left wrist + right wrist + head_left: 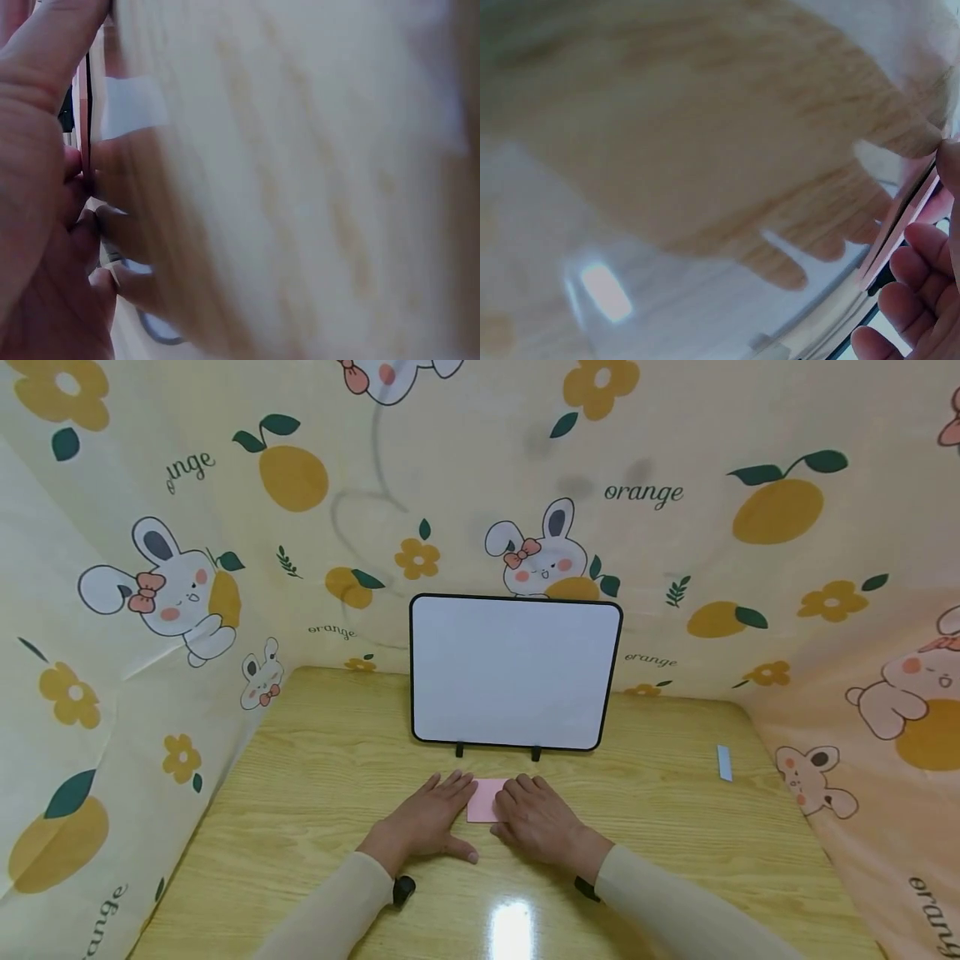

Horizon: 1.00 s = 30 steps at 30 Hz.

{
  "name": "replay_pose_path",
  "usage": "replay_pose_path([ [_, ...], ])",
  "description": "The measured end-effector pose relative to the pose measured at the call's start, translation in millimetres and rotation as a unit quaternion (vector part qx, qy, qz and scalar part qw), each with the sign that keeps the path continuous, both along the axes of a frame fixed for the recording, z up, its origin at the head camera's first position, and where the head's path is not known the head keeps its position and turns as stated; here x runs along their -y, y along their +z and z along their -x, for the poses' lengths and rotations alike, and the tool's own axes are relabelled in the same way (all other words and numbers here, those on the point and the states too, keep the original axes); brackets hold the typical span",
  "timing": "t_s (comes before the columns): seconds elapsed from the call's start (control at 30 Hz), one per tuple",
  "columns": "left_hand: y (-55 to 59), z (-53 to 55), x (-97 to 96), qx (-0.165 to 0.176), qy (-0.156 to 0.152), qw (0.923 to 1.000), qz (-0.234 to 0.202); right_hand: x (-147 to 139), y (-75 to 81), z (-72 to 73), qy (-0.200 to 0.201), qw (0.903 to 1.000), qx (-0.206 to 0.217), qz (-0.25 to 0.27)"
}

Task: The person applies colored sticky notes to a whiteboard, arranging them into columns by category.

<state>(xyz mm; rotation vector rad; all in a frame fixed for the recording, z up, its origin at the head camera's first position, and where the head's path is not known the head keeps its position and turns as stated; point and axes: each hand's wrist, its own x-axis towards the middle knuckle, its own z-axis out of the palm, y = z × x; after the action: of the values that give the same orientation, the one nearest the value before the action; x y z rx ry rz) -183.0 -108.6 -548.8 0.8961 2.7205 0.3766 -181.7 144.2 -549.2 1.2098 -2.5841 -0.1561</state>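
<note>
A small pink sheet of paper (pixel 483 801) lies between the two hands on the wooden table. My left hand (pixel 427 817) rests flat at its left edge, fingers extended forward and thumb spread away toward me. Bent fingers of my right hand (pixel 542 820) cover the sheet's right end, with the thumb by its near corner. The right wrist view shows the pink paper (pixel 900 234) nearly edge-on, as two layers with a dark gap, the thumb tip at one end. In the left wrist view the paper (pixel 85 112) is a thin strip beside the fingers.
Behind the hands a blank white board (pixel 513 672) with a black frame stands upright on two small black feet. A pale blue strip (pixel 724 762) lies at the right on the wooden table (pixel 300 793). Printed cloth (pixel 480 452) walls the table at the back and sides.
</note>
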Motion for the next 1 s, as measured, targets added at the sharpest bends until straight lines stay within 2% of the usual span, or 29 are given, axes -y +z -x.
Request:
replay_pose_path([
  [0.3, -0.3, 0.4, -0.2, 0.001, 0.001, 1.0, 0.002, 1.3, -0.2, 1.4, -0.012, 0.9998, 0.015, -0.009],
  [0.6, -0.4, 0.4, -0.2, 0.005, 0.002, 1.0, 0.004, 1.7, 1.0, 2.3, -0.018, 0.9998, 0.011, -0.004],
  [1.0, -1.6, 0.5, 0.6, 0.011, 0.002, 0.9999, 0.001, 0.1, 6.8, 0.5, -0.017, 0.9987, 0.043, 0.02],
])
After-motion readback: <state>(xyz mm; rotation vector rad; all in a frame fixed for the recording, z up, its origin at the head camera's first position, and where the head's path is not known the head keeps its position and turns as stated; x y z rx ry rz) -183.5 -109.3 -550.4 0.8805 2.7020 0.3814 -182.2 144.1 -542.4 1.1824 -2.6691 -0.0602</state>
